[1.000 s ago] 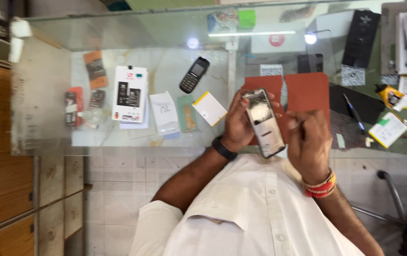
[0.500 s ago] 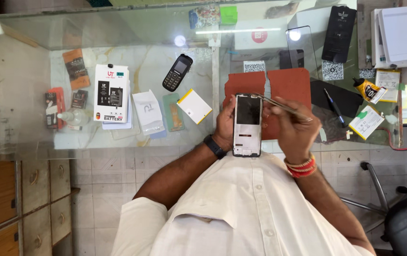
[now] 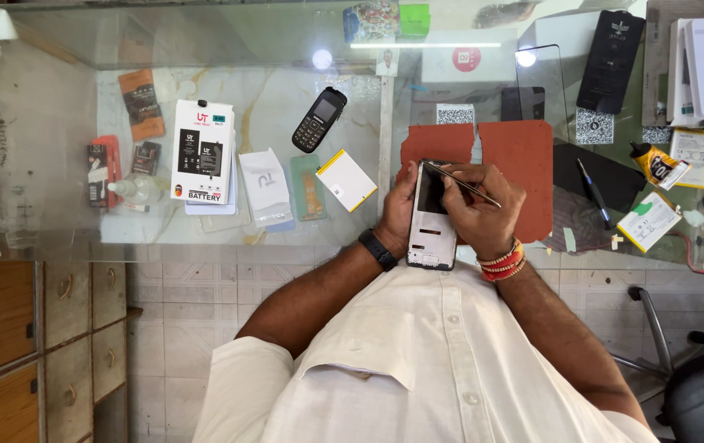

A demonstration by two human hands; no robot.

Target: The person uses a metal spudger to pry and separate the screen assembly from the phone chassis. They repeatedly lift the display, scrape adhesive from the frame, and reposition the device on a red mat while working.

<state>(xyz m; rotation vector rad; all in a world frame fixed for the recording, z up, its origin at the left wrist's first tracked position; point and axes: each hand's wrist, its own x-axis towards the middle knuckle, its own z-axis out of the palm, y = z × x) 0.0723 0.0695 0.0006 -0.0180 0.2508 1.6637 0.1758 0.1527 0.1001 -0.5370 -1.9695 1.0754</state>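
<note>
I'm seeing my left hand (image 3: 399, 205) gripping the opened phone (image 3: 431, 220) over the red mat (image 3: 524, 156), while my right hand (image 3: 479, 209) is pinching thin tweezers (image 3: 460, 180) against its top end.

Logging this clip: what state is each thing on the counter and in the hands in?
Opened phone: back cover off, held upright by the left hand.
Tweezers: pinched in the right hand, tip at the phone's top.
Small keypad phone: lying flat, screen dark.
Pen: lying untouched.
Red mat: flat on the glass counter.
</note>
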